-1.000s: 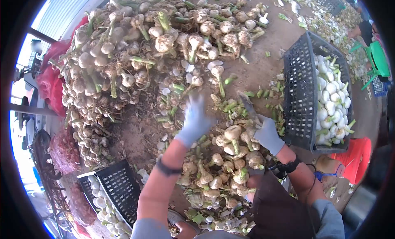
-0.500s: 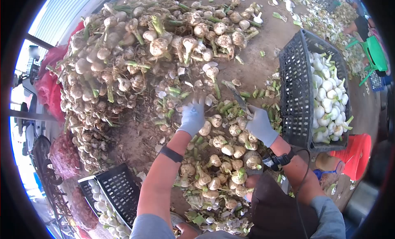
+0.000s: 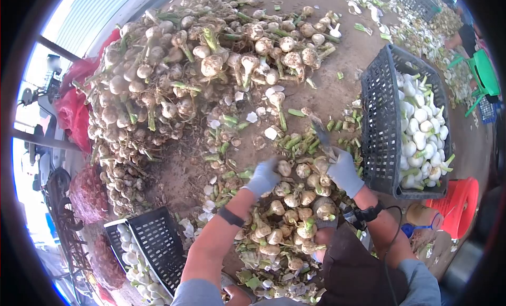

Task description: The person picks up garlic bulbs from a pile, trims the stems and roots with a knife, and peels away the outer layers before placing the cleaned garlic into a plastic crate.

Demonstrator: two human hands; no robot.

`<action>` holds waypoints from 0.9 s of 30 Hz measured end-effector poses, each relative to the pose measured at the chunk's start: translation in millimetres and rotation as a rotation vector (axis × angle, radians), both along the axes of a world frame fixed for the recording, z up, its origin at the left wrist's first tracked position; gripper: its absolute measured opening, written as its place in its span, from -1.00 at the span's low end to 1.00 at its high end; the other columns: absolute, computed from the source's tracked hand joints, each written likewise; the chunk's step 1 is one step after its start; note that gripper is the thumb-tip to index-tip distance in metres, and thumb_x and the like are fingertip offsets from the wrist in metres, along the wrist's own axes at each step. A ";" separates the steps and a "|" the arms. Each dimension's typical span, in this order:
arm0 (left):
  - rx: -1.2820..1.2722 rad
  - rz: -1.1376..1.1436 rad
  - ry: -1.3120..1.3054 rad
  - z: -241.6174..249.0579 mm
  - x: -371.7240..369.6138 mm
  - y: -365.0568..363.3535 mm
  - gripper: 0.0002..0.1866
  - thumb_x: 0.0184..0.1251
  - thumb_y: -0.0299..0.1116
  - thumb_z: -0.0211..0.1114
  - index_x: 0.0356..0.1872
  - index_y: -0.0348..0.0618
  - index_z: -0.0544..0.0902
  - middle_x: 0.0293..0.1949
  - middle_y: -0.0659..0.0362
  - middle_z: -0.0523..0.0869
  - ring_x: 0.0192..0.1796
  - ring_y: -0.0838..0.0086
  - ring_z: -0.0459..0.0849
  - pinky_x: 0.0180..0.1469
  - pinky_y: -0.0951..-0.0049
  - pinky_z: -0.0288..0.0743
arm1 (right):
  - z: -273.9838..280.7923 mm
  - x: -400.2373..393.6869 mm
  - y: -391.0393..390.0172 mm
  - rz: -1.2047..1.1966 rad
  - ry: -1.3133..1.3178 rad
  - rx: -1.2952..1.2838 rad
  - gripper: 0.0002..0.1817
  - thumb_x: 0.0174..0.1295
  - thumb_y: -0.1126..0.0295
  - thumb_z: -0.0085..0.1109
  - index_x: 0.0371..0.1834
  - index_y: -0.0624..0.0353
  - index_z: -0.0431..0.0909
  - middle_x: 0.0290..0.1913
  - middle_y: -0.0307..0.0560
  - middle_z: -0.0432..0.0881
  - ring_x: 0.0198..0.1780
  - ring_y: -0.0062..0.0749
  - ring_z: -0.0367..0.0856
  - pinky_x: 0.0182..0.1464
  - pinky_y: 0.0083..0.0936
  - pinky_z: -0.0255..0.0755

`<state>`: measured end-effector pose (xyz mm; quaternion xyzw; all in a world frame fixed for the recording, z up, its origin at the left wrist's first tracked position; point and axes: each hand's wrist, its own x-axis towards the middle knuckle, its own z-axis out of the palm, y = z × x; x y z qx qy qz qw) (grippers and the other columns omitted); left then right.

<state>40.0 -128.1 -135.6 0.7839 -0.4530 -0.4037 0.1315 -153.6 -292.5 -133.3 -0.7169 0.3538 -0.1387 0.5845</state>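
Observation:
My right hand [image 3: 345, 173], in a pale grey glove, is closed round the handle of a knife [image 3: 321, 135], whose soiled blade points up and away over cut green stems [image 3: 295, 142]. My left hand [image 3: 263, 178], gloved alike, is over the near edge of the trimmed garlic bulbs [image 3: 291, 200]. Its fingers are blurred, and a garlic bulb [image 3: 284, 168] lies right at their tips; whether they grip it I cannot make out. Several short-stemmed bulbs lie between my forearms. One long-stemmed garlic [image 3: 276, 100] lies apart, beyond the cut stems.
A large heap of untrimmed garlic [image 3: 158, 79] spreads at upper left. To the right stands a black crate [image 3: 378, 121] of white garlic, with a red bucket [image 3: 457, 206] behind it. Another black crate [image 3: 158, 243] is at lower left. A green chair [image 3: 480, 74] and another person's arm [image 3: 454, 41] are at far right.
My left hand has drawn back towards me, from the loose peelings to the trimmed bulbs. My right hand still holds the knife, slightly lower. The whole view has shifted a little.

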 end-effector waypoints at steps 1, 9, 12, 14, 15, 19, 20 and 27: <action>-0.132 0.254 0.213 18.8 2.4 -0.1 -0.38 0.05 -0.68 0.23 0.23 -0.05 0.43 0.02 0.02 0.65 0.10 0.18 0.67 0.17 0.26 0.58 | 9.4 1.0 0.0 -0.007 0.006 0.003 -0.66 0.10 0.37 0.41 -0.11 0.31 0.60 -0.33 -0.30 0.63 -0.30 -0.68 0.47 -0.25 -0.58 0.44; -0.801 0.436 0.769 82.6 5.1 0.7 -0.54 0.07 -0.60 0.36 0.05 -0.21 0.48 -0.12 0.19 0.63 -0.15 0.55 0.62 -0.13 0.56 0.53 | 87.6 30.9 28.8 0.217 0.104 -0.765 -0.82 -0.08 0.43 0.32 -0.44 0.18 0.50 -0.45 -0.03 0.63 -0.41 -0.01 0.66 -0.38 -0.14 0.49; -0.783 0.228 0.185 77.0 4.9 -1.7 -0.54 0.07 -0.34 0.48 -0.01 -0.19 0.51 -0.22 0.19 0.65 -0.18 0.56 0.62 -0.13 0.53 0.52 | 92.9 40.6 43.5 0.286 -0.046 -1.015 -0.73 -0.24 0.40 0.38 -0.45 0.09 0.50 -0.52 -0.11 0.53 -0.48 -0.16 0.62 -0.42 -0.23 0.48; -0.826 0.266 0.312 79.5 0.2 2.4 -0.53 0.08 -0.23 0.48 -0.03 -0.20 0.53 -0.26 0.17 0.65 -0.20 0.56 0.62 -0.12 0.50 0.53 | 104.1 42.3 52.9 0.298 -0.018 -1.052 -0.71 -0.24 0.39 0.40 -0.43 0.11 0.49 -0.50 -0.12 0.54 -0.47 -0.16 0.62 -0.40 -0.26 0.47; -0.833 0.312 0.433 78.7 -0.3 4.1 -0.52 0.06 -0.23 0.49 -0.05 -0.22 0.53 -0.25 0.17 0.66 -0.21 0.55 0.63 -0.13 0.50 0.53 | 98.1 43.6 55.7 0.286 0.006 -1.040 -0.71 -0.21 0.40 0.38 -0.39 0.11 0.49 -0.45 -0.10 0.57 -0.44 -0.20 0.63 -0.34 -0.29 0.50; -0.836 0.227 0.258 99.8 -11.0 15.1 -0.53 -0.13 -0.40 0.50 -0.12 -0.25 0.54 -0.30 0.11 0.68 -0.27 0.45 0.69 -0.19 0.44 0.57 | 85.7 49.3 36.1 0.250 0.193 -0.712 -0.74 0.00 0.32 0.36 -0.31 0.14 0.51 -0.41 0.02 0.64 -0.37 -0.02 0.67 -0.25 -0.20 0.53; -0.704 0.280 0.209 129.5 -21.9 19.0 -0.52 -0.17 -0.43 0.51 -0.14 -0.23 0.54 -0.32 0.10 0.69 -0.29 0.44 0.69 -0.19 0.42 0.58 | 78.2 43.4 25.1 0.237 0.204 -0.706 -0.74 0.00 0.32 0.36 -0.31 0.14 0.51 -0.41 0.02 0.64 -0.37 -0.02 0.67 -0.25 -0.20 0.53; -0.939 0.359 -0.284 110.5 -11.6 21.5 -0.48 -0.17 -0.55 0.47 -0.08 -0.15 0.49 -0.12 0.11 0.45 -0.08 0.40 0.51 -0.03 0.35 0.51 | 67.2 18.1 40.2 0.150 0.169 -0.557 -0.79 0.05 0.36 0.32 -0.33 0.21 0.54 -0.48 0.10 0.64 -0.38 -0.01 0.68 -0.31 -0.18 0.49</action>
